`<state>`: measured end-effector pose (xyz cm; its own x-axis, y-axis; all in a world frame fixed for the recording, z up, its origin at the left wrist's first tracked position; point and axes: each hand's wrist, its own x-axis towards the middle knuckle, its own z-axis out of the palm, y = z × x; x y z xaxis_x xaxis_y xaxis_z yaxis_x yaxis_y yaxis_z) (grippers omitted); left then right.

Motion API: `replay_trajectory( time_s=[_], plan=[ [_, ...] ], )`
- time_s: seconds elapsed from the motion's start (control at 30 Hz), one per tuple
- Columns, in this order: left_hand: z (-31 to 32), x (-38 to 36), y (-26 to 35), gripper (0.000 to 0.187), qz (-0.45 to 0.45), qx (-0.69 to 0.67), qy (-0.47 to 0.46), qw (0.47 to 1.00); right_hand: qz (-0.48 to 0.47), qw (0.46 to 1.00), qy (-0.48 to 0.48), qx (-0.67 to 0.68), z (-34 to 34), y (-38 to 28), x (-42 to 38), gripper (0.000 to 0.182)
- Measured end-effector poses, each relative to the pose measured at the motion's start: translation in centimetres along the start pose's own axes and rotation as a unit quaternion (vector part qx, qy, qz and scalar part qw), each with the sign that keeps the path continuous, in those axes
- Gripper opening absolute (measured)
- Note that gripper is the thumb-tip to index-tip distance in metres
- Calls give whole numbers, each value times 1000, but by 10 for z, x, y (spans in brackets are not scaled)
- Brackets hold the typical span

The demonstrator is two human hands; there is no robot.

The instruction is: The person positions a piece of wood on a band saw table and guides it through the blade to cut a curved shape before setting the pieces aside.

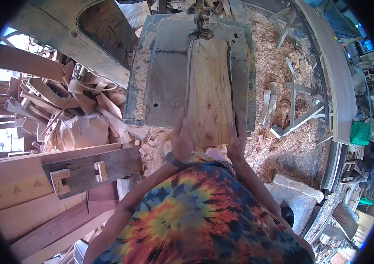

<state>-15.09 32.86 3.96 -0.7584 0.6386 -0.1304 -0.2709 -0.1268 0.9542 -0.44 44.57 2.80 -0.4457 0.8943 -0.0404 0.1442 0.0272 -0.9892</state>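
A long pale wooden plank (211,94) with dark knots lies lengthwise on the metal saw table (167,83), its far end at the blade guide (201,33) of what looks like a band saw. Bark-dark edges run along both long sides of the plank. My left hand (181,140) holds the near left edge, fingers pointing forward and a dark band on the wrist. At the opposite edge, my right hand (236,140) grips the near right side, its thumb toward the top face. The undersides of both hands are hidden.
Offcuts (42,99) are heaped at the left beside the machine's body (77,35). A dark board with two wooden blocks (92,171) lies at lower left. Sawdust (275,152) and wooden scraps cover the floor at right, near a long panel (341,88).
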Motion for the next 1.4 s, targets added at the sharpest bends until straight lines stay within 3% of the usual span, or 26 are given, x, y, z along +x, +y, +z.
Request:
replay_trajectory(
  time_s=[0.57,0.73,0.93,1.03,1.17,1.23,1.4],
  plan=[
    [-3,6,-10,49,30,39,-5,999,-14,1000,-3,7,1,0,4,56],
    [4,3,8,50,-30,-7,4,1000,-6,1000,-6,27,2,1,4,56],
    [0,5,3,50,0,9,-1,1000,-13,1000,-18,6,1,-4,6,58],
    [-1,3,5,49,-34,1,-6,999,6,1000,-27,7,-1,-16,3,59],
    [-11,5,-12,50,35,38,18,998,14,1000,-18,12,2,-6,-3,59],
    [-15,2,-13,49,-21,48,13,999,4,1000,-26,-3,2,-6,-4,59],
    [-12,4,-4,47,-25,36,20,999,1,1000,-17,12,9,-11,-4,59]
  ],
)
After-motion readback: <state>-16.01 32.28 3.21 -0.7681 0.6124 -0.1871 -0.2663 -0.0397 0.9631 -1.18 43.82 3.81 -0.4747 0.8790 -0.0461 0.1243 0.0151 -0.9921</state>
